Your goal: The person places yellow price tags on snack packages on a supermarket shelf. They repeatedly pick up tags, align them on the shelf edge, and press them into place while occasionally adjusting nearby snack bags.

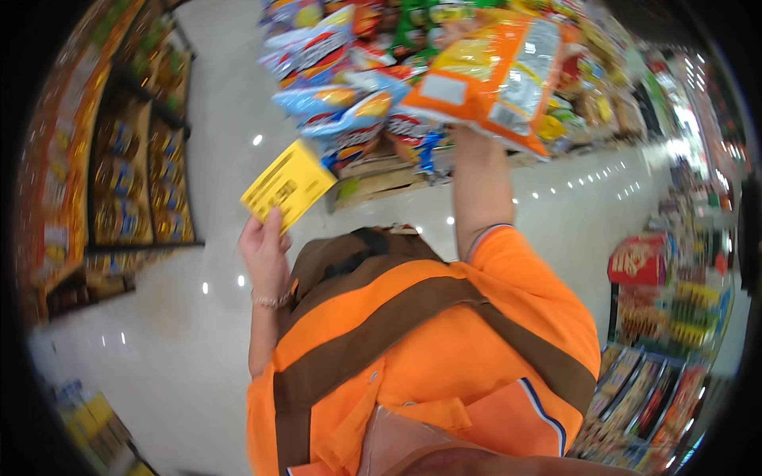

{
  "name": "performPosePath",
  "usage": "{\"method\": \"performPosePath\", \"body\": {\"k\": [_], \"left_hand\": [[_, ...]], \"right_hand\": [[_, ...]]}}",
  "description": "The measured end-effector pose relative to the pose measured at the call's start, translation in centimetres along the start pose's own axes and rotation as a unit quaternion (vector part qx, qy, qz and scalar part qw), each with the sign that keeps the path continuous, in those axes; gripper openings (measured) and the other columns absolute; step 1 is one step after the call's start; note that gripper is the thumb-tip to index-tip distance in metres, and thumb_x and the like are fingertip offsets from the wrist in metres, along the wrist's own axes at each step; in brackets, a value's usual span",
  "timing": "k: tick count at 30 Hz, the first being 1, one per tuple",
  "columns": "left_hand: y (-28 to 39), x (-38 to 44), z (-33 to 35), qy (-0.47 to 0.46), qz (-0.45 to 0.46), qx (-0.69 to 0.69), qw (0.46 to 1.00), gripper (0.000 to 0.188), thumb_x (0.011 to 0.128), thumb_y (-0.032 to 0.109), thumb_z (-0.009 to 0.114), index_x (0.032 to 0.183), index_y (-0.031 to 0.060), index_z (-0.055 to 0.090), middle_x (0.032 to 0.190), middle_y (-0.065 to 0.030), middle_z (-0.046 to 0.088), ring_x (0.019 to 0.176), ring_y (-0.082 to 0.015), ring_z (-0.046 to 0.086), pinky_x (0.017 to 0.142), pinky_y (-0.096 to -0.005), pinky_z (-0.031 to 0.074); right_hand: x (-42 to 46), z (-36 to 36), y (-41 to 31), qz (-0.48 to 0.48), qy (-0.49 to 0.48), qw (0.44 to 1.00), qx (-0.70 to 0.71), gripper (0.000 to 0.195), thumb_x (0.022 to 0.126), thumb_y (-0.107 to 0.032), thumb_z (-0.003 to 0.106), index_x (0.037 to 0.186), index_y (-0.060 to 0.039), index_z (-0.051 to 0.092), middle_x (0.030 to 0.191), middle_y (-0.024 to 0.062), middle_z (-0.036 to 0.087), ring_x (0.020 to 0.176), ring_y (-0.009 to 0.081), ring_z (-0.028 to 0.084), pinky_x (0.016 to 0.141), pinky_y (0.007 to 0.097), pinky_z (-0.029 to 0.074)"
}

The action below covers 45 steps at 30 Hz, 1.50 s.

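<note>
My left hand pinches a yellow price card between thumb and fingers, its printed face turned up towards me. My right arm reaches forward over the snack display, and a large orange and yellow snack bag lies across the forearm and hides most of the hand. Blurred fingers of my right hand show at the bag's upper left edge, gripping it. Light blue snack bags are piled just left of the orange one. Green snack packets fill the display behind.
A wooden pallet base supports the snack display. Shelves of bottled oil stand at the left. Packaged goods racks and a red box are at the right. Shiny tiled floor surrounds me.
</note>
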<state>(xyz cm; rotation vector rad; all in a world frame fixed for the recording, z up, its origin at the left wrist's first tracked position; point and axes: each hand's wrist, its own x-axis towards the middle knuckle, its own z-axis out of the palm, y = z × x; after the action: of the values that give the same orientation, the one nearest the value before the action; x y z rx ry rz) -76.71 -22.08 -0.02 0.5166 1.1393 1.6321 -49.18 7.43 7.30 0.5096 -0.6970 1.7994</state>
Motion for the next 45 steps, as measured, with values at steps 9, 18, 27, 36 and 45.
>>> {"method": "performPosePath", "body": {"k": [9, 18, 27, 36, 45], "left_hand": [[1.1, -0.6, -0.9, -0.056, 0.026, 0.016, 0.998, 0.015, 0.098, 0.010, 0.061, 0.106, -0.0017, 0.064, 0.078, 0.0031, 0.061, 0.053, 0.0007, 0.032, 0.048, -0.0195, 0.024], [1.5, -0.7, -1.3, -0.056, 0.038, 0.021, 0.997, 0.019, 0.099, 0.013, 0.062, 0.109, -0.0029, 0.066, 0.073, 0.0065, 0.062, 0.055, 0.0036, 0.036, 0.049, -0.0170, 0.027], [1.6, -0.6, -1.7, -0.057, 0.046, 0.017, 0.997, 0.020, 0.099, 0.013, 0.062, 0.110, -0.0036, 0.065, 0.077, 0.0049, 0.064, 0.057, 0.0036, 0.037, 0.049, -0.0168, 0.027], [1.7, -0.7, -2.4, -0.020, 0.032, 0.010, 0.999, 0.018, 0.099, 0.012, 0.061, 0.108, -0.0024, 0.065, 0.077, 0.0051, 0.062, 0.054, 0.0023, 0.033, 0.047, -0.0183, 0.024], [1.7, -0.4, -2.4, -0.004, 0.038, 0.005, 0.999, 0.016, 0.099, 0.013, 0.061, 0.105, -0.0021, 0.065, 0.068, 0.0082, 0.055, 0.051, 0.0022, 0.031, 0.046, -0.0192, 0.022]], "right_hand": [[1.7, 1.5, -1.8, -0.035, 0.182, 0.971, -0.154, 0.025, 0.098, -0.023, 0.059, 0.113, -0.0022, 0.057, 0.109, 0.0083, 0.062, 0.091, 0.0210, 0.059, 0.083, 0.0344, 0.054], [2.9, 2.0, -1.7, -0.084, 0.281, 0.926, -0.240, 0.026, 0.098, -0.022, 0.059, 0.112, 0.0001, 0.058, 0.107, 0.0099, 0.064, 0.088, 0.0217, 0.062, 0.083, 0.0353, 0.057], [6.1, 1.1, -4.4, -0.227, 0.407, 0.737, -0.489, 0.026, 0.098, -0.020, 0.056, 0.107, 0.0038, 0.060, 0.103, 0.0118, 0.066, 0.083, 0.0214, 0.065, 0.080, 0.0347, 0.058], [7.1, 0.3, -3.4, -0.201, 0.358, 0.460, -0.787, 0.032, 0.100, -0.022, 0.056, 0.084, 0.0048, 0.064, 0.074, 0.0086, 0.065, 0.059, 0.0160, 0.056, 0.053, 0.0330, 0.043], [6.7, -2.8, -1.3, -0.147, 0.271, 0.498, -0.810, 0.030, 0.095, -0.023, 0.066, 0.093, 0.0057, 0.059, 0.083, 0.0131, 0.070, 0.060, 0.0166, 0.069, 0.052, 0.0297, 0.055]]}}
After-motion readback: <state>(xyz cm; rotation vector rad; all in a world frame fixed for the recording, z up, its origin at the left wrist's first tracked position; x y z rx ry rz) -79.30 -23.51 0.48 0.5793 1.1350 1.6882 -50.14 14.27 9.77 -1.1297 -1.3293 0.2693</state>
